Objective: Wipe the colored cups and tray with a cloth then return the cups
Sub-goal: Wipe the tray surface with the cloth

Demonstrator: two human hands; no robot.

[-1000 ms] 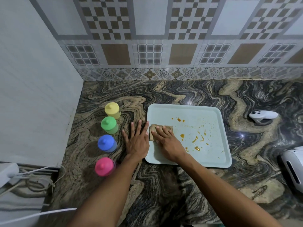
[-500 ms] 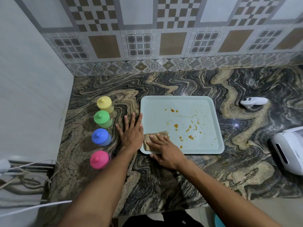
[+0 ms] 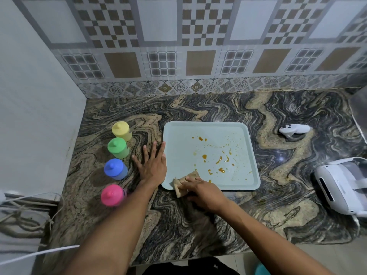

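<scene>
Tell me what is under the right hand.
A crumpled tan cloth lies under the right hand, over the pale blue tray's near edge. Whatever is beneath the cloth is covered.

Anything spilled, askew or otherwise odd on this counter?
Yes. Orange-brown drips and smears dot the tray, mostly its middle and near side, not yet wiped. The cloth under the right hand lies bunched, hanging over the tray's near-left rim onto the counter. Nothing else stands out.
</scene>
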